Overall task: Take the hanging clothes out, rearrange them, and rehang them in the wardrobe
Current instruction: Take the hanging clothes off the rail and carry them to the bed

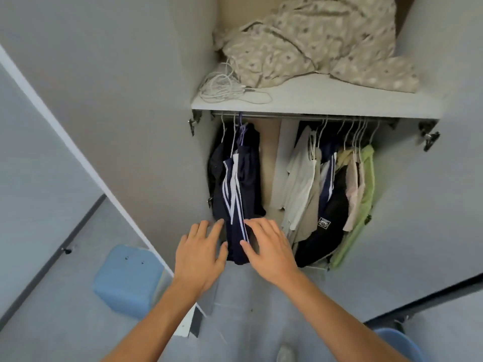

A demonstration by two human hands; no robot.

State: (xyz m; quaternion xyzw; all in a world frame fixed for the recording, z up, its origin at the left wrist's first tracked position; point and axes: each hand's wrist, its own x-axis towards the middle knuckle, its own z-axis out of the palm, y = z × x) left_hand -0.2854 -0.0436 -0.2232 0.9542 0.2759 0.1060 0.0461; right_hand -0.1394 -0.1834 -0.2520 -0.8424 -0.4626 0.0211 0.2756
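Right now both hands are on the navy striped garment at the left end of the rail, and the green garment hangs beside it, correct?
Not quite. In the head view the green garment hangs at the rail's far right end, away from the navy striped garment. Both the left hand and right hand touch that.

Two bare hands and forearms

The left hand [201, 253] and right hand [271, 248] wear no gloves; no rings; no sleeves reach the forearms.

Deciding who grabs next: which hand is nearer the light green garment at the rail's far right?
Right. The right hand lies between the navy striped garment and the light green garment; the left hand sits beyond the navy piece, farther away.
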